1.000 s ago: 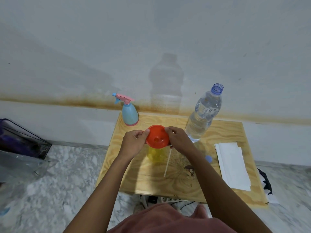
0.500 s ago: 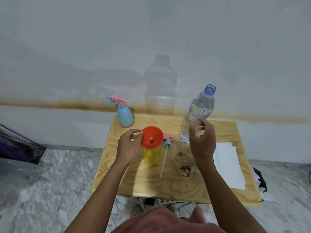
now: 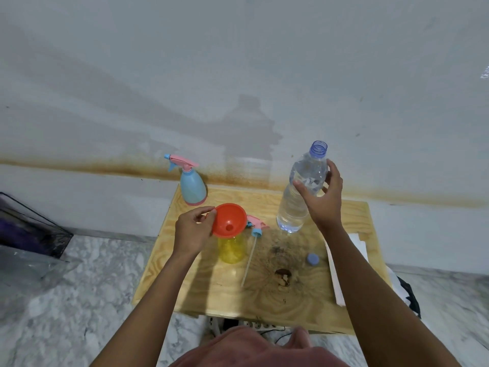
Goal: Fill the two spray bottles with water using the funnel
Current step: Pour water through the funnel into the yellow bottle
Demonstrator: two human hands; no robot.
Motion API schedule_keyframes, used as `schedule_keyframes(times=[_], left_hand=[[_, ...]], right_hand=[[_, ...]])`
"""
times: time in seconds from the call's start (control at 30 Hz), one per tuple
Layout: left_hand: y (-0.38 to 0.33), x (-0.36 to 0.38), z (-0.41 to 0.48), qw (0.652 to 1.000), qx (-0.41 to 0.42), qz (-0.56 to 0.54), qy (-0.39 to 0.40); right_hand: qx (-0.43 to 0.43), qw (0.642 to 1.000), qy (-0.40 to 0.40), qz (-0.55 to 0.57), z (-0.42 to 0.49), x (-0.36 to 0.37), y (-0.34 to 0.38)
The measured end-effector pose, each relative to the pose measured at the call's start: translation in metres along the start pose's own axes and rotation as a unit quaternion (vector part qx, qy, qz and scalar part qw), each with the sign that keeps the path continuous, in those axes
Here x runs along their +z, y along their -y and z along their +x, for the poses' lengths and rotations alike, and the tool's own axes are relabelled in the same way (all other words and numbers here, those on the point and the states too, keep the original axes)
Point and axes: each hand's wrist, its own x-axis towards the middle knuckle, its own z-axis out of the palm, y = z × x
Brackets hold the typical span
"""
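Note:
An orange funnel (image 3: 229,220) sits in the neck of the open yellow spray bottle (image 3: 231,248) on the wooden table (image 3: 304,300). My left hand (image 3: 192,229) pinches the funnel's left rim. Beside the yellow bottle lies its pink and blue sprayer head (image 3: 256,227) with a long dip tube. A blue spray bottle (image 3: 192,187) with its pink trigger on stands at the table's back left. My right hand (image 3: 323,197) wraps around the uncapped clear water bottle (image 3: 299,197), which stands at the back of the table.
A blue bottle cap (image 3: 313,259) lies on the table near my right forearm. White folded paper (image 3: 341,271) rests on the table's right side. A dark mesh basket (image 3: 29,229) sits on the marble floor at left. The wall is right behind the table.
My right hand left the funnel, moved right and up, and closed around the water bottle. My left hand stayed on the funnel rim.

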Motion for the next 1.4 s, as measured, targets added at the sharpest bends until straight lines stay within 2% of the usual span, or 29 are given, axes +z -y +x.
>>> schedule_keyframes(times=[0.13, 0.37, 0.77, 1.1, 1.4], left_hand=[[-0.002, 0.003, -0.001, 1.0, -0.009, -0.008, -0.015], [-0.003, 0.005, -0.003, 0.999, -0.028, -0.029, -0.028], [-0.008, 0.006, -0.011, 0.997, -0.041, -0.064, -0.027], [-0.005, 0.009, -0.017, 0.996, -0.032, -0.074, -0.041], [-0.005, 0.007, -0.019, 0.995, -0.038, -0.085, -0.039]], right_hand=[[-0.024, 0.996, 0.067, 0.058, 0.006, -0.002, -0.007], [-0.056, 0.992, 0.096, 0.061, 0.019, -0.008, -0.02], [-0.08, 0.989, 0.111, 0.05, 0.035, 0.001, -0.02], [-0.047, 0.992, 0.106, 0.049, 0.03, 0.008, -0.016], [-0.087, 0.99, 0.096, 0.053, 0.008, 0.002, 0.008]])
